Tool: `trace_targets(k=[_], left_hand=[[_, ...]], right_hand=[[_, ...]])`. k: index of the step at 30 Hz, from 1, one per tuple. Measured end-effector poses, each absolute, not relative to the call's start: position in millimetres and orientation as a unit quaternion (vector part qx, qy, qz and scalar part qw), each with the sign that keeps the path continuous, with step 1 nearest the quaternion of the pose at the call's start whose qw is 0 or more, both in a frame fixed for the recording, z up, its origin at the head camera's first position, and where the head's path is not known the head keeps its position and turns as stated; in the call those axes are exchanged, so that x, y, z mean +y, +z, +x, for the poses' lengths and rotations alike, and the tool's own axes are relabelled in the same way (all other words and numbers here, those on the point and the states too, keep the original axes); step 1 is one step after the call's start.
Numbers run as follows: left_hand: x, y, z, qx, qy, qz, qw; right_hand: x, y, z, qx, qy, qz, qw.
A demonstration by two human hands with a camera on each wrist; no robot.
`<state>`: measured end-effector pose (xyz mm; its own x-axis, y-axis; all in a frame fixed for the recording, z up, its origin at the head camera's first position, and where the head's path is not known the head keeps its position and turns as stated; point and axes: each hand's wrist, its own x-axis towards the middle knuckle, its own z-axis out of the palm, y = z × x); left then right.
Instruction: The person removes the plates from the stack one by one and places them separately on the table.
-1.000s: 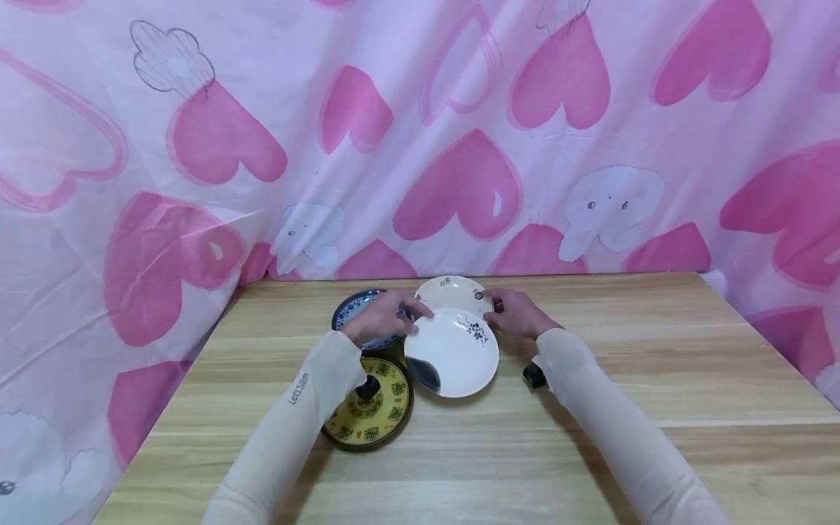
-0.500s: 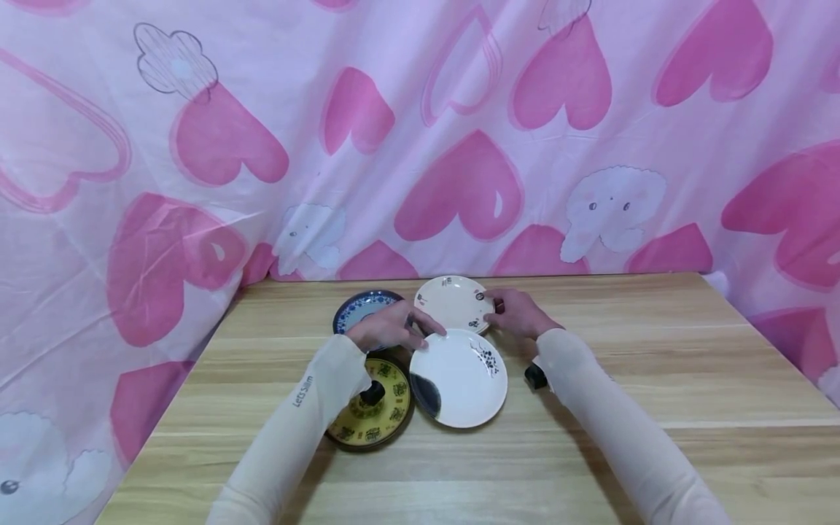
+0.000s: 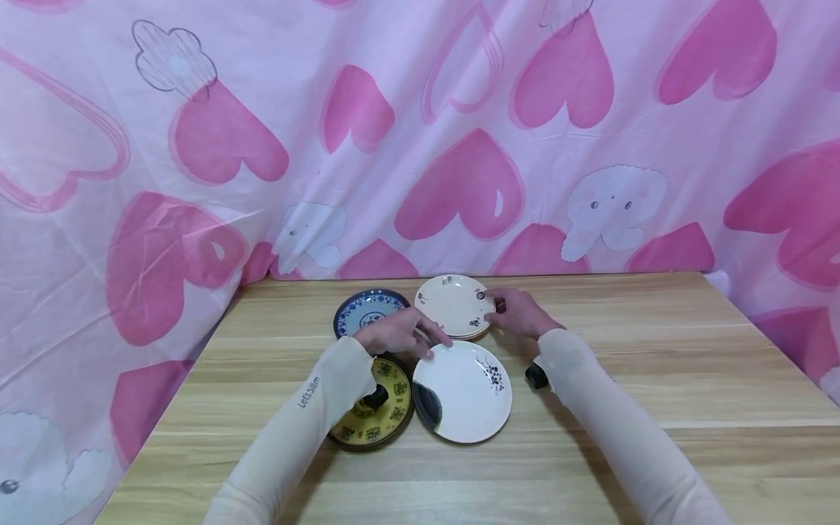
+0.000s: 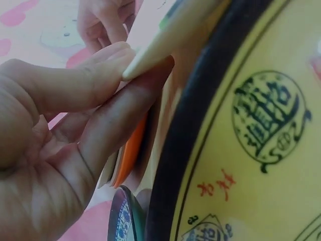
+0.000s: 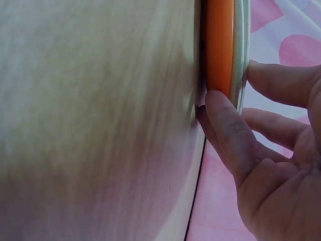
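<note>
My left hand point(image 3: 400, 332) pinches the back rim of a white plate point(image 3: 462, 394) with a dark patch and a flower print. In the left wrist view, a thumb lies on one face of its rim and a finger on the other. My right hand point(image 3: 518, 313) grips the right edge of a stack topped by a cream plate point(image 3: 449, 302) with small dark motifs. Under that plate, the right wrist view shows an orange rim point(image 5: 219, 45) between the fingers. How many pieces the stack has cannot be told.
A blue-and-white plate point(image 3: 367, 306) sits at the back left, partly behind my left hand. In front of it is a yellow plate point(image 3: 387, 423) with a dark rim and black characters, beside the white plate. Wooden table point(image 3: 623, 437) stretches to both sides; a pink heart-print cloth point(image 3: 453, 189) hangs behind.
The white plate has moved toward me and off the cream plate, with my left hand following. More of the cream and blue plates shows. My right hand has stayed at the stack's edge.
</note>
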<state>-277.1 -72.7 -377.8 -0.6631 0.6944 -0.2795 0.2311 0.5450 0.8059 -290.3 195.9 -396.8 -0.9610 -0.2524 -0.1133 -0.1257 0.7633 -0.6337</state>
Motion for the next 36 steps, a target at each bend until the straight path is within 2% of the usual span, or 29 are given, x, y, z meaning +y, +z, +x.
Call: trace_targets(k=[11, 21, 33, 36], left_hand=[[-65, -377, -274, 0.862, 0.319, 0.299, 0.257], [-56, -374, -274, 0.873, 0.299, 0.292, 0.252], [-66, -375, -276, 0.878, 0.297, 0.300, 0.228], [-71, -372, -278, 0.877, 0.309, 0.303, 0.207]], right_hand=[[195, -397, -291, 0.934, -0.327, -0.095, 0.105], [197, -393, -288, 0.935, -0.325, -0.093, 0.106], [197, -391, -290, 0.938, -0.310, -0.104, 0.118], [198, -391, -291, 0.937, -0.312, -0.097, 0.124]])
